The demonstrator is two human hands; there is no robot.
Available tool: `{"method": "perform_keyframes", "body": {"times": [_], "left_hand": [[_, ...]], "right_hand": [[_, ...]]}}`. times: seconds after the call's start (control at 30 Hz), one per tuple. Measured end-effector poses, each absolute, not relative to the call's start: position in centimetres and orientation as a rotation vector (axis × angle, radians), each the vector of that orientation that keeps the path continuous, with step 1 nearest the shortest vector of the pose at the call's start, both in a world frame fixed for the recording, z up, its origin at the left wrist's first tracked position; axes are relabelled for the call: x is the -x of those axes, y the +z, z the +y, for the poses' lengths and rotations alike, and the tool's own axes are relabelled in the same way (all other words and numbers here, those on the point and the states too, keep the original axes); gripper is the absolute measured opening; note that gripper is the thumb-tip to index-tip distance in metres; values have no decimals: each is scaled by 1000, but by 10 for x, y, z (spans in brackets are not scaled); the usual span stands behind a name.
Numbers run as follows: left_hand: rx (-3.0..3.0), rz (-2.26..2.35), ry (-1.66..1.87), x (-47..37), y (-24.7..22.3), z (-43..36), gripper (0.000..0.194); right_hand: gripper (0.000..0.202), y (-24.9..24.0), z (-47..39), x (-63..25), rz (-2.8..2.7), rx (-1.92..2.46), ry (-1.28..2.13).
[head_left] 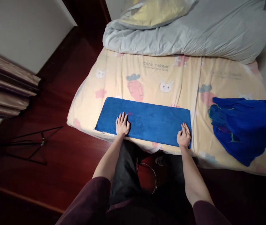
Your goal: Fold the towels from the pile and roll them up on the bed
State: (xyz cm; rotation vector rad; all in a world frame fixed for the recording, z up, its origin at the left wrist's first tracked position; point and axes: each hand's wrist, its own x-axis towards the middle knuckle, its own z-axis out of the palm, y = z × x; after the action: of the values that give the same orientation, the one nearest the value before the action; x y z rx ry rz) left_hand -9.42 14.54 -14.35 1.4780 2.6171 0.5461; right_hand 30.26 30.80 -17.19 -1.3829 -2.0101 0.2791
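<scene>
A blue cloth (154,123), which looks like a towel, lies flat in a long rectangle along the near edge of the bed. My left hand (122,125) rests palm down on its left half, fingers stretched and spread. Near the cloth's right end, my right hand (184,135) presses down by the near corner, its fingers close together and slightly bent. What lies under both palms is hidden. To the right is a loose heap of blue cloth (245,125) with thin green edging, apart from my hands.
The bed has a cream sheet (114,78) printed with carrots and rabbits. Across its far side lies a bunched grey quilt (217,34) with a yellow part. A black tripod (42,142) stands on the dark red floor at left, below a striped curtain (6,84).
</scene>
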Motion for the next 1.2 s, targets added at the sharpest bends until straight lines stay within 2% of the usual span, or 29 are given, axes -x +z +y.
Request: {"method": "perform_keyframes", "body": {"times": [0.23, 0.4, 0.63, 0.77, 0.9, 1.0, 1.1, 1.2], "left_hand": [[-1663, 2396, 375, 145, -136, 130, 62], [-1267, 2769, 446, 177, -137, 136, 63], [-1225, 2819, 399, 178, -139, 142, 65], [-1395, 2705, 406, 127, -139, 158, 68], [-1898, 2221, 497, 31, -144, 190, 66], [-2100, 2012, 479, 0, -144, 214, 64], [-2113, 2012, 413, 35, -139, 225, 62], [-1951, 2212, 393, 108, -136, 220, 62]], "right_hand": [[50, -169, 308, -303, -2015, 1357, 253], [48, -169, 308, -303, -2022, 1332, 229], [50, -169, 308, -303, -2026, 1346, 234], [50, -170, 308, -302, -2012, 1345, 235], [50, -172, 309, -303, -2009, 1337, 239], [49, -172, 309, -303, -2006, 1324, 223], [49, -173, 309, -304, -2013, 1317, 228], [50, -172, 309, -305, -2029, 1318, 232]]}}
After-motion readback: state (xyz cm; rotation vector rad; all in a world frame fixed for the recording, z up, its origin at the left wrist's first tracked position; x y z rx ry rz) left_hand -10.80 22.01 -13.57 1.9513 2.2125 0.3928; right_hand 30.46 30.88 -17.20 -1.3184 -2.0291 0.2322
